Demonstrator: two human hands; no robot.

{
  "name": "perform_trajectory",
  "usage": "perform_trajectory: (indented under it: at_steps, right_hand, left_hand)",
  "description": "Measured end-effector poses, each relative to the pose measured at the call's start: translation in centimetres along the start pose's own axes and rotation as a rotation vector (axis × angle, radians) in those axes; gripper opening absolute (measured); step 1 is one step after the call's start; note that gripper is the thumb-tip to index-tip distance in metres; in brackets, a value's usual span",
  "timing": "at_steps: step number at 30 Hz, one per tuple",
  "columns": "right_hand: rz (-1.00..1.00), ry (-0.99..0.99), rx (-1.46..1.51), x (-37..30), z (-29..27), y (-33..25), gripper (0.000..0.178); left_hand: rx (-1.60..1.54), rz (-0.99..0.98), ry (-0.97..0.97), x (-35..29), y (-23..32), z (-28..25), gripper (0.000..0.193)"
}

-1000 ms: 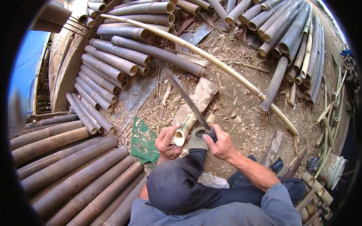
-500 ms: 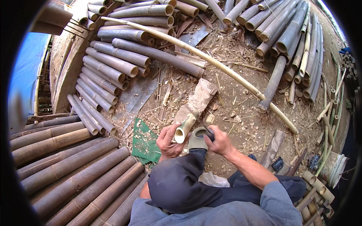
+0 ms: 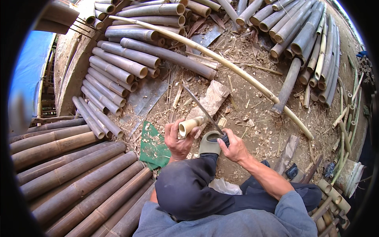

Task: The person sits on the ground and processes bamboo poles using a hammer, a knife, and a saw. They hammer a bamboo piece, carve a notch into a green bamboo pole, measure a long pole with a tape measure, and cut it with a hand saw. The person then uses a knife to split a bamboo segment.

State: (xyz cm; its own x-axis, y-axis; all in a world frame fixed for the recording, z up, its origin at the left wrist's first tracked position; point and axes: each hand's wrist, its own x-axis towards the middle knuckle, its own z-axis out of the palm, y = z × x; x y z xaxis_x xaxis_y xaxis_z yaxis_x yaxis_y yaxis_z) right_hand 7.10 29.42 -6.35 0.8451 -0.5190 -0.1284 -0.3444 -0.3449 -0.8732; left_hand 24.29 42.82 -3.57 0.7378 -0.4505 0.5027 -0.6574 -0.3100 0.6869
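My left hand [image 3: 178, 141] is closed round a short, pale hollow bamboo piece [image 3: 190, 125], its open end towards me and to the left. The far end of the piece is at the near part of a rough wooden block [image 3: 213, 98] on the ground. In my right hand [image 3: 237, 147] is the dark handle of a long-bladed knife [image 3: 200, 105]. Its blade slants up and left, passing over the block and close beside the bamboo's far end. Just below the bamboo, between my hands, is my foot in an olive clog [image 3: 209, 144].
Dark bamboo poles [image 3: 79, 185] lie at the lower left, with cut bamboo lengths [image 3: 122, 63] stacked beyond and more [image 3: 304, 35] at the far right. A long pale pole [image 3: 237, 75] crosses the chip-strewn ground. A green sheet [image 3: 153, 148] lies beside my left hand.
The bamboo piece has tipped more sideways, its open end shifting up and left. The knife blade, blurred low by the bamboo before, now points up and left. My right hand has moved slightly right.
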Motion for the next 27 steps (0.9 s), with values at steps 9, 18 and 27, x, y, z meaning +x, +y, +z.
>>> perform_trajectory:
  at_steps: [9, 18, 27]
  right_hand:
    - [-0.010, -0.103, 0.126, 0.1, -1.6, -4.2, 0.036]
    - [0.209, -0.276, -0.054, 0.0, -0.9, -1.2, 0.036]
    - [0.069, -0.184, -0.281, 0.5, 0.0, 1.8, 0.040]
  left_hand:
    - [-0.019, -0.033, 0.036, -1.3, -0.5, -0.4, 0.049]
    - [0.050, 0.072, 0.042, -1.7, -0.8, 0.3, 0.048]
    - [0.072, 0.049, 0.057, -1.6, -0.3, 0.6, 0.048]
